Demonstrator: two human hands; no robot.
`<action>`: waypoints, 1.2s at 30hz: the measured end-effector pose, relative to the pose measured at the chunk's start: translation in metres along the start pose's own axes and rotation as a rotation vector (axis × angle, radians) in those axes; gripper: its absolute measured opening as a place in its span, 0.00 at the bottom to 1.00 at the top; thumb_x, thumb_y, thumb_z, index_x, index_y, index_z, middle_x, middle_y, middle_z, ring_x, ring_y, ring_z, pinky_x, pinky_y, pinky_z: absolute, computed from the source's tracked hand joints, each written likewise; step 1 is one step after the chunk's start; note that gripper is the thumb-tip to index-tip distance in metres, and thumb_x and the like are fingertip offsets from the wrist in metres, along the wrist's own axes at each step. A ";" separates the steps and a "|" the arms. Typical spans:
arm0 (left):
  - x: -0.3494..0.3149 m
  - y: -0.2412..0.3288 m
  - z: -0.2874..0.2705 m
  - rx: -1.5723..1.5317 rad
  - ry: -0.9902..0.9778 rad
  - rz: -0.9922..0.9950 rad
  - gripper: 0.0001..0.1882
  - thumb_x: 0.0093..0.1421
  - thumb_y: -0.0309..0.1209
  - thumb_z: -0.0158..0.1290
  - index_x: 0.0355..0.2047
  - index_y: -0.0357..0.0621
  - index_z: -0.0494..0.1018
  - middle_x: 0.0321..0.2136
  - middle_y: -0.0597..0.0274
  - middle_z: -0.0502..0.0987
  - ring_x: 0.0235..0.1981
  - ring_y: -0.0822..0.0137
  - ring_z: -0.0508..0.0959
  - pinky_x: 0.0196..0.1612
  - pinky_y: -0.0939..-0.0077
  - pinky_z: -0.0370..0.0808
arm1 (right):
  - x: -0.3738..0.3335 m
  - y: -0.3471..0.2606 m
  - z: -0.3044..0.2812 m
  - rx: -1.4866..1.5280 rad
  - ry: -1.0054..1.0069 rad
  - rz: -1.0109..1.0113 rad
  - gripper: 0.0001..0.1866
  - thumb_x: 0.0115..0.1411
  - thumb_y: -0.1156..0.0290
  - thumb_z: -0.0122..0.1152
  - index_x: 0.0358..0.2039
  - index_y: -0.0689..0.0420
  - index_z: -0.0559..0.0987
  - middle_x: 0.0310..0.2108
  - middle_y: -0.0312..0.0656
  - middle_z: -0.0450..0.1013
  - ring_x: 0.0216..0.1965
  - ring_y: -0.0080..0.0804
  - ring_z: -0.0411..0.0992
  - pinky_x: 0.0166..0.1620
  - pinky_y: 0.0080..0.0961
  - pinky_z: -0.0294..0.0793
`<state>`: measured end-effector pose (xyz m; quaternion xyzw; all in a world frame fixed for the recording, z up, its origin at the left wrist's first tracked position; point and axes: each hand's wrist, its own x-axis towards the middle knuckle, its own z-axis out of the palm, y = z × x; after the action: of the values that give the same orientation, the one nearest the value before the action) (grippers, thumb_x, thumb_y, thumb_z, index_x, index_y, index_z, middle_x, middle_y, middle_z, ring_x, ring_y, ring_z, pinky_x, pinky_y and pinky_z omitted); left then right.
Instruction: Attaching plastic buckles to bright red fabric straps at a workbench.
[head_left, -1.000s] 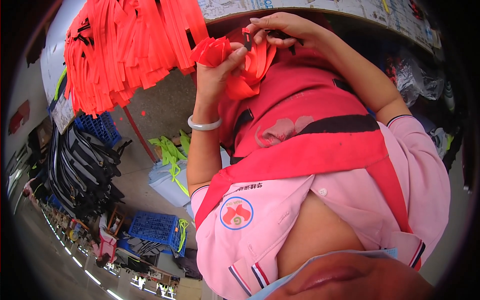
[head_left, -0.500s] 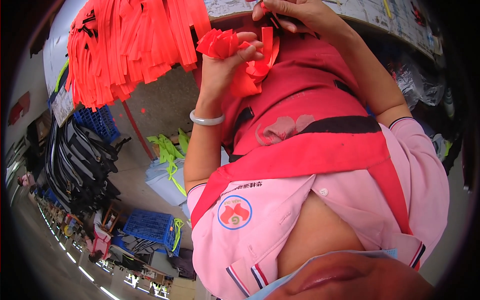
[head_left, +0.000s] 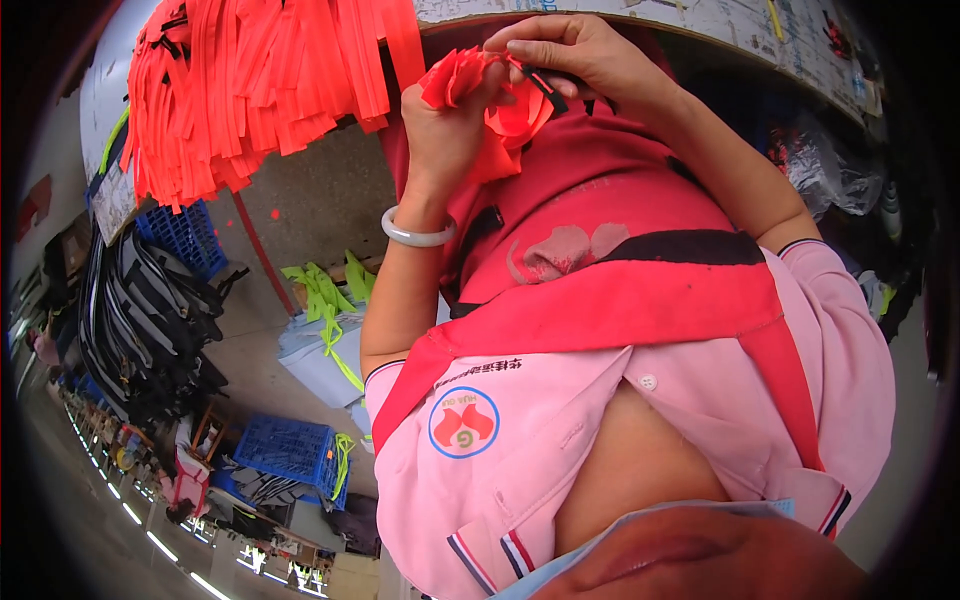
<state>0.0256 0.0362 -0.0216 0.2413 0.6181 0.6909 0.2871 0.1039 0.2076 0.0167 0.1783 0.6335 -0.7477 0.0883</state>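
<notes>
Head view: hands point(head_left: 510, 90) raised, pinching strap point(head_left: 500, 100)

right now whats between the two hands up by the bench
In the head view, a bunched orange strap spans from the left hand to the right hand, which pinches a small black buckle.

Two hands, the left hand point(head_left: 445, 130) and the right hand point(head_left: 570, 55), meet on one bunched orange strap point(head_left: 500, 100). One pale bangle point(head_left: 415, 235) circles the left wrist. Below the left hand: two blue crates point(head_left: 285, 445), one farther left point(head_left: 180, 235).
</notes>
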 end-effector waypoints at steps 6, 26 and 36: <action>0.000 -0.002 0.001 -0.063 -0.011 -0.002 0.08 0.60 0.21 0.55 0.39 0.33 0.76 0.29 0.58 0.80 0.27 0.71 0.79 0.31 0.80 0.76 | -0.007 -0.009 0.002 0.285 -0.030 0.101 0.10 0.65 0.67 0.54 0.40 0.61 0.73 0.24 0.36 0.75 0.14 0.14 0.63 0.17 0.09 0.61; -0.002 -0.007 0.000 -0.046 0.013 0.022 0.05 0.58 0.22 0.56 0.35 0.34 0.77 0.23 0.64 0.79 0.23 0.76 0.77 0.27 0.83 0.72 | -0.001 -0.003 0.006 0.220 -0.033 0.137 0.10 0.62 0.66 0.59 0.32 0.58 0.71 0.17 0.34 0.70 0.12 0.15 0.61 0.15 0.11 0.57; -0.002 -0.003 -0.008 -0.259 -0.022 -0.152 0.08 0.58 0.24 0.57 0.38 0.34 0.76 0.24 0.62 0.77 0.23 0.72 0.76 0.28 0.79 0.74 | 0.005 0.025 -0.011 -0.078 -0.038 -0.365 0.08 0.62 0.71 0.59 0.39 0.62 0.79 0.29 0.34 0.76 0.30 0.16 0.71 0.35 0.13 0.69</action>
<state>0.0215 0.0296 -0.0251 0.1623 0.5369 0.7384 0.3743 0.1100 0.2143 -0.0097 0.0426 0.6820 -0.7295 -0.0300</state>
